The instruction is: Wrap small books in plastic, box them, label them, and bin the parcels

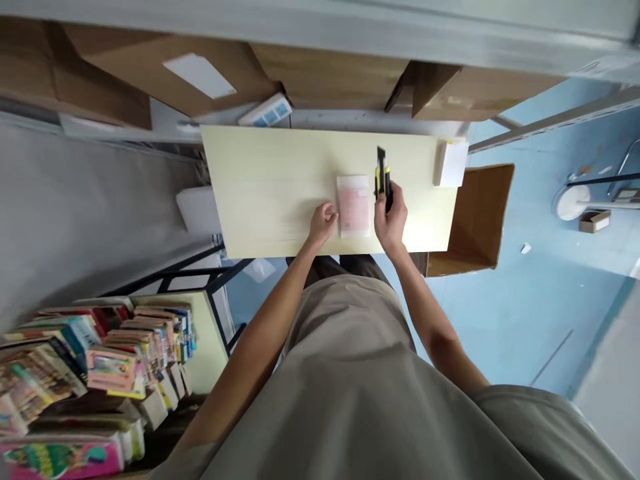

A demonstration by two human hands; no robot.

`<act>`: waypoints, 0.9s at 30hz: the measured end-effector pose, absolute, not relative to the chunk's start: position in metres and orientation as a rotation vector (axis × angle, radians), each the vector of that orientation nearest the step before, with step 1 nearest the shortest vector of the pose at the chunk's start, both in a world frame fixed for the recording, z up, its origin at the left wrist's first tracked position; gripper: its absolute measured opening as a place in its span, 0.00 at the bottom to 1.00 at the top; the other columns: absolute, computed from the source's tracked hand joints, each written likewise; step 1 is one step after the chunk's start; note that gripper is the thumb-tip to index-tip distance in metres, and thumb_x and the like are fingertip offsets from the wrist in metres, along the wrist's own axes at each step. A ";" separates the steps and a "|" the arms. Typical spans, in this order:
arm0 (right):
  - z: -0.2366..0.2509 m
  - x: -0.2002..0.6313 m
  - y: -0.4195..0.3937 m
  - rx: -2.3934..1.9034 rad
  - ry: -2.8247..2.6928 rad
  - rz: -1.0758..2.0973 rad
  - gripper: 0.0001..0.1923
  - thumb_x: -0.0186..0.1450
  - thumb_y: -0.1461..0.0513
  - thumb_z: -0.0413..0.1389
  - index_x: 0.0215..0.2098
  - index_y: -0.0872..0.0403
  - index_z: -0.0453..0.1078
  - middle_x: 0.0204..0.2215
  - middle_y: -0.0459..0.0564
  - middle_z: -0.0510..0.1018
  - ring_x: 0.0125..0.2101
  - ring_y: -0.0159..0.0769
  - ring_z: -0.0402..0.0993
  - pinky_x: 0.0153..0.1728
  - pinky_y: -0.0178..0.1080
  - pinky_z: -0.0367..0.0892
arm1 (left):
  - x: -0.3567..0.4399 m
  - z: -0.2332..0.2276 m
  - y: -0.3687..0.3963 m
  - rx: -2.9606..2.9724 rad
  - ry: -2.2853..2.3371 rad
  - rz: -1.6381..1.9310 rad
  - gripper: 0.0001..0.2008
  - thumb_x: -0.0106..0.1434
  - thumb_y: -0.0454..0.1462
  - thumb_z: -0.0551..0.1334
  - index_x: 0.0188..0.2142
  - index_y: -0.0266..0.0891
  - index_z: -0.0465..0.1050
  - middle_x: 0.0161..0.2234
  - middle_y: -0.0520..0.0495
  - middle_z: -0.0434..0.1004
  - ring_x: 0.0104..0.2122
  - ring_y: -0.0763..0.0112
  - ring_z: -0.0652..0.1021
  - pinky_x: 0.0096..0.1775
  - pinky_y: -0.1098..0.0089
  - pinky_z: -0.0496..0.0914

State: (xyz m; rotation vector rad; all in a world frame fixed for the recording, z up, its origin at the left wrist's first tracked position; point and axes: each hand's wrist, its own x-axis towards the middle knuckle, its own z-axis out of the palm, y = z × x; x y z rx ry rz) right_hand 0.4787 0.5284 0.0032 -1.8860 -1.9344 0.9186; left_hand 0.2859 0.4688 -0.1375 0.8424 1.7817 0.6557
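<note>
A pink booklet (354,208) in a clear plastic sleeve lies flat on the pale yellow table (270,173), between my two hands. My right hand (391,220) is wrapped round a black and yellow box cutter (382,175), just right of the booklet. The cutter's dark tip points away from me, toward the back of the table. At the booklet's left edge, my left hand (324,223) has its fingers curled in, and nothing shows in them. I cannot tell whether this hand touches the sleeve.
A white stack (451,163) sits at the table's right end, with an open cardboard box (480,220) beyond it. Cardboard boxes (340,80) line the shelf behind the table. Many books (115,367) fill the lower left. A metal shelf beam (320,27) crosses overhead.
</note>
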 end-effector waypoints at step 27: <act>-0.102 0.393 0.517 -2.159 -2.088 1.193 0.18 0.88 0.54 0.46 0.67 0.54 0.68 0.57 0.64 0.87 0.53 0.53 0.88 0.58 0.54 0.81 | 0.221 -0.118 0.516 1.854 1.483 0.125 0.35 0.78 0.32 0.54 0.83 0.36 0.61 0.84 0.35 0.59 0.81 0.40 0.63 0.78 0.37 0.64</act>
